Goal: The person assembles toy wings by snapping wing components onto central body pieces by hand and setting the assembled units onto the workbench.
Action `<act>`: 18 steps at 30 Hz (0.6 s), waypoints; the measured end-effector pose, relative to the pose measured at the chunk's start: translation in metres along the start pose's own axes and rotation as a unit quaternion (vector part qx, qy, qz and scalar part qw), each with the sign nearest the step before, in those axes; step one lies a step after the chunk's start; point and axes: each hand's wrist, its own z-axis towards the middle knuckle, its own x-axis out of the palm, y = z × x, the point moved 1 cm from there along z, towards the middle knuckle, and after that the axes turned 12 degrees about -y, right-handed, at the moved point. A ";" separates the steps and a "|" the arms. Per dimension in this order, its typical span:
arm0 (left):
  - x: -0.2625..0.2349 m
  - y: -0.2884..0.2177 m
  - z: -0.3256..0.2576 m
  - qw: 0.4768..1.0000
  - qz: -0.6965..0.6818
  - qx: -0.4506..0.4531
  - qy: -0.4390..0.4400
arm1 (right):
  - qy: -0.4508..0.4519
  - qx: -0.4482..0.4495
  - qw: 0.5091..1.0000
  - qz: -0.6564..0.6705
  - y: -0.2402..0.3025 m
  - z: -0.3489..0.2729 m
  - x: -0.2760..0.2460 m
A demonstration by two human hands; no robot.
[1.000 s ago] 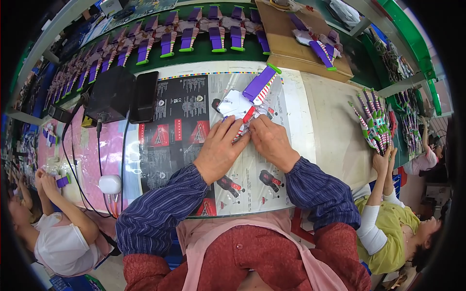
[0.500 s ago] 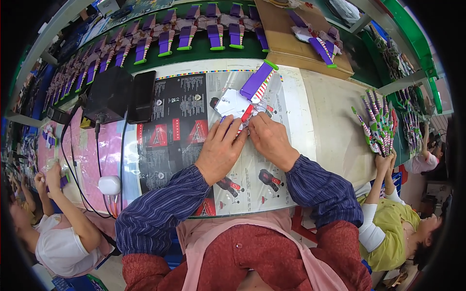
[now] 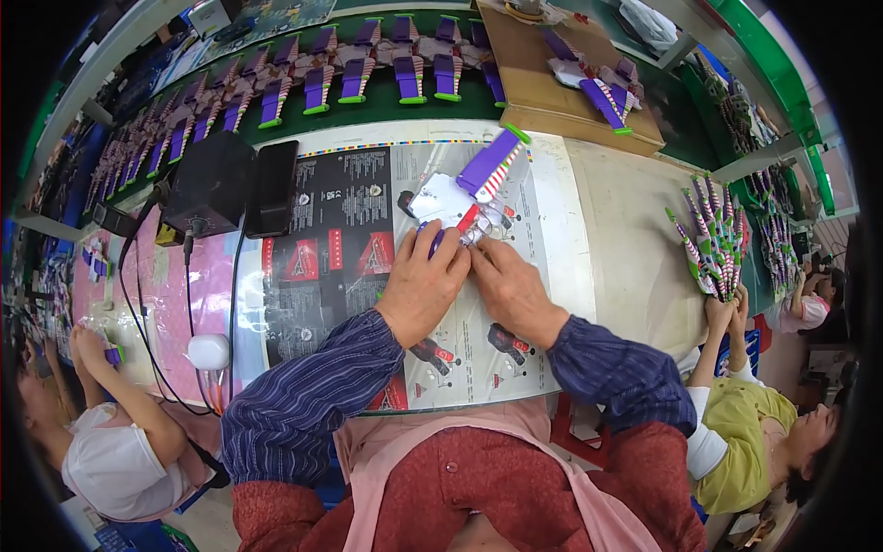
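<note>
The desk (image 3: 625, 248) fills the middle of the frame, its pale bare stretch lying right of centre. Across the upper left, a green strip (image 3: 391, 109) bears two rows of purple-winged toys (image 3: 356, 77) with striped edges and green tips. A person in a white top (image 3: 124, 460) sits at the lower left, and a person in a yellow-green top (image 3: 736, 451) at the lower right. On the desk, a black and white printed sheet (image 3: 345, 276) lies at the centre. A brown cardboard box (image 3: 543, 106) stands at the upper right, and a black box (image 3: 213, 189) at left of centre, with a dark phone (image 3: 272, 189) just beside it.

The winged toy (image 3: 451, 195) lies just above the frame's centre, on the sheet, its purple wing (image 3: 490, 168) slanting toward the upper right. The left hand (image 3: 421, 290) has its grip closed on the toy's lower end. The right hand (image 3: 517, 296) has its fingertips bunched at the lower edge; what its grip holds, if anything, I cannot tell, as the fingers hide it. A small red piece (image 3: 469, 218) shows just above the fingertips.
</note>
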 end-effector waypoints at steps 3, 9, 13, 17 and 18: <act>0.001 0.013 0.001 0.999 -0.046 0.001 -0.002 | -0.014 0.032 0.999 0.006 -0.003 0.004 -0.012; 0.003 0.012 0.012 0.993 -0.111 -0.044 -0.018 | -0.071 -0.027 0.994 -0.084 -0.034 0.018 -0.005; 0.010 0.007 0.018 0.992 -0.091 -0.060 -0.058 | -0.114 -0.022 0.993 -0.028 -0.023 0.009 0.002; 0.020 0.007 0.013 0.993 -0.097 -0.067 -0.029 | -0.124 0.208 0.966 0.092 -0.020 0.007 -0.002; 0.019 0.006 0.013 0.994 -0.088 -0.048 -0.040 | -0.124 0.210 0.965 0.092 -0.021 0.008 -0.001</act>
